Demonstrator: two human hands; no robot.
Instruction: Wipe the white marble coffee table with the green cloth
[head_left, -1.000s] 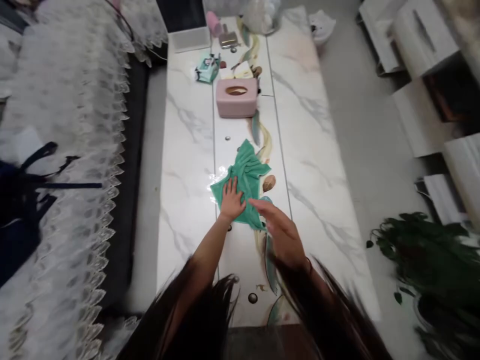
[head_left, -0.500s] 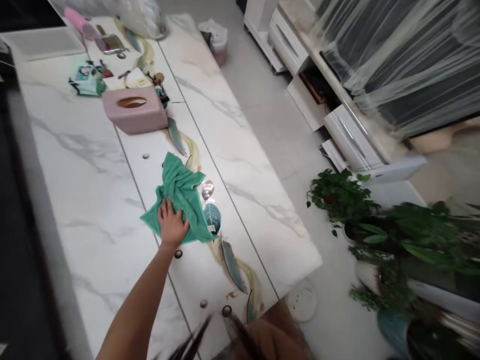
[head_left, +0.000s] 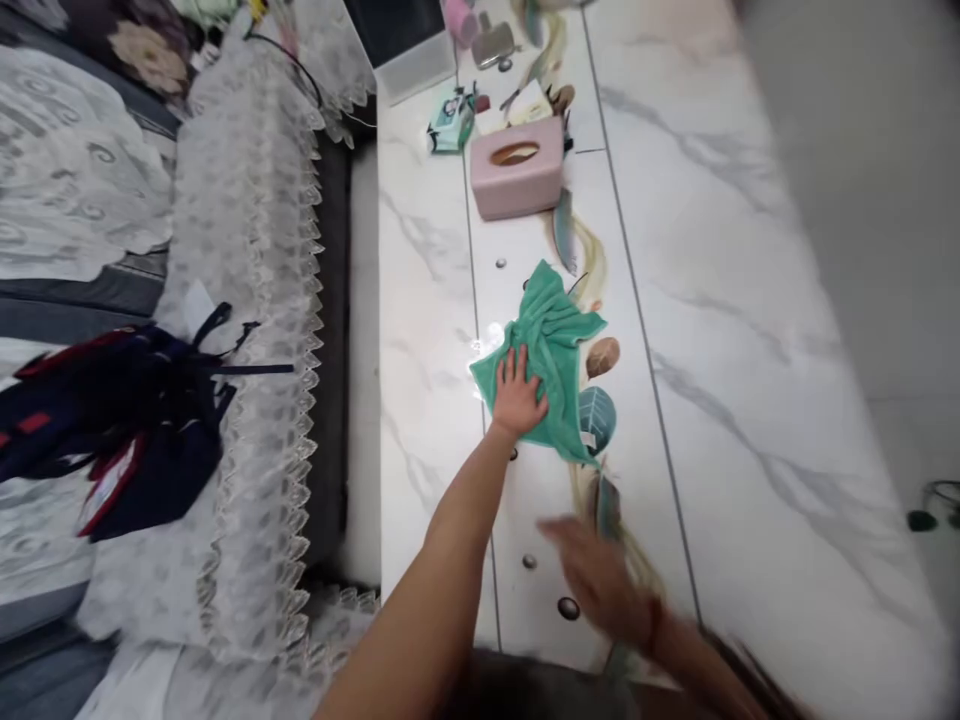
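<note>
My left hand [head_left: 518, 400] lies palm down, fingers spread, on a crumpled green cloth [head_left: 559, 345]. The cloth is bunched into folds at its far end, and one corner points left. It rests on a white marble-patterned table [head_left: 720, 330] with painted leaves and feathers. Closer to me, my right hand [head_left: 600, 580] hovers or moves above the tabletop, apart from the cloth. Motion smears its fingers, and a red band shows at the wrist.
Beyond the cloth stands a pink tissue box [head_left: 517, 185], with a green packet [head_left: 451, 122] and small items behind it. A pink cylinder [head_left: 460, 22] is farther back. To the left, a lace-covered sofa [head_left: 247, 330] holds a dark blue and red bag [head_left: 157, 420].
The view has swung left, bringing the sofa into sight. My right hand has come in over the table. My left hand stays on the cloth, which keeps nearly the same shape.
</note>
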